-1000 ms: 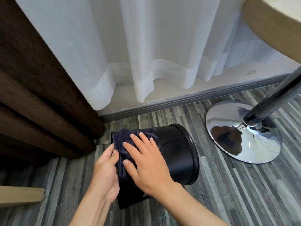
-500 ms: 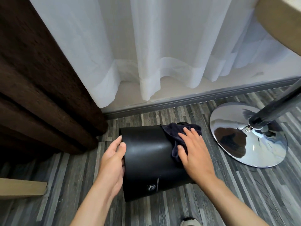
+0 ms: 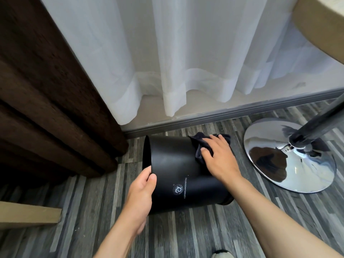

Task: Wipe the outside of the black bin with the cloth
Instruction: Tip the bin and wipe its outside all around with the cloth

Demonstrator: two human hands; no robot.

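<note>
The black bin (image 3: 176,164) lies on its side on the grey plank floor, its open rim facing left and a small white logo showing on its near side. My left hand (image 3: 142,194) grips that rim at its lower left, thumb on the outer wall. A dark blue cloth (image 3: 198,144) is bunched on the bin's upper right side. My right hand (image 3: 219,159) lies flat on the cloth and presses it against the bin, fingers spread. Part of the cloth is hidden under the palm.
A chrome round table base (image 3: 290,155) with a dark pole (image 3: 320,120) stands on the right. Brown curtains (image 3: 46,90) and white sheer curtains (image 3: 186,53) hang behind, above a grey skirting board (image 3: 232,113). A wooden piece (image 3: 28,213) lies at the left.
My right hand has slid the cloth from the bin's left end to its right end. The bin has turned, so its logo now faces up. My left hand has shifted onto the rim.
</note>
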